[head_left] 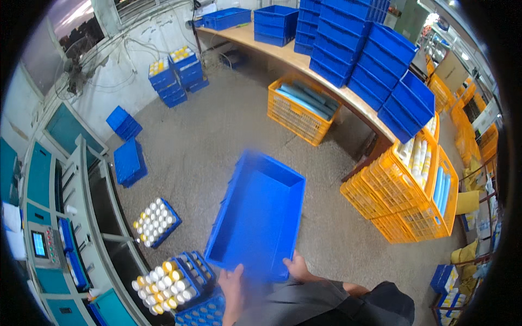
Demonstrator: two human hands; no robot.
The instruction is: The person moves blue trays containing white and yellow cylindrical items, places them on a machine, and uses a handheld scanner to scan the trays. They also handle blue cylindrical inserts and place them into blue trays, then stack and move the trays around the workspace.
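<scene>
A blue plastic bin (255,212) is held out in front of me, its inside bare and facing up. My left hand (231,282) grips its near left corner, thumb over the rim. At the near right corner my right hand (296,267) holds the same edge. The fingers under the rim are hidden. Beside my left hand, a blue tray of white and yellow capped tubes (166,287) stands on the floor, next to blue racks with round holes (201,312).
A green and grey machine (41,244) lines the left. Another tray of capped tubes (156,221) and blue bins (129,162) sit on the floor. Stacked blue bins (340,41) cover the table (293,54). Orange crates (389,190) of rolls stand right, one crate (296,117) under the table.
</scene>
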